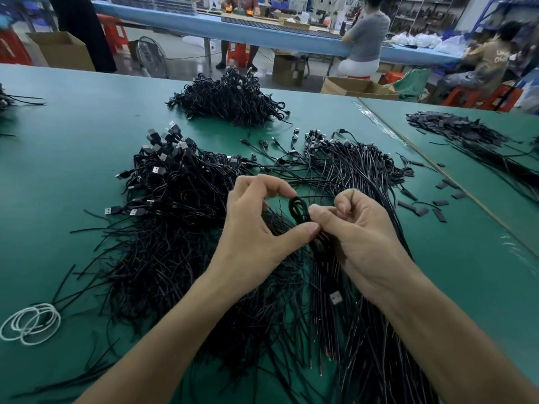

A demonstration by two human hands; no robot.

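Observation:
Between my two hands is a coiled black cable (pixel 298 212), looped into a small bundle above the green table (pixel 73 176). My left hand (pixel 256 225) pinches the loop between thumb and curled fingers. My right hand (pixel 358 228) grips the same bundle from the right, fingers curled, thumb against the coil. A USB plug (pixel 336 297) hangs below my right wrist. Under my hands lies a heap of loose black twist ties (pixel 175 263).
A pile of coiled USB cables (pixel 172 176) lies left of centre; straight cables (pixel 350 170) fan out to the right. A finished heap (pixel 230 97) sits farther back. White rings (pixel 32 323) lie at front left, black sleeves (pixel 455 129) at right. People work at tables behind.

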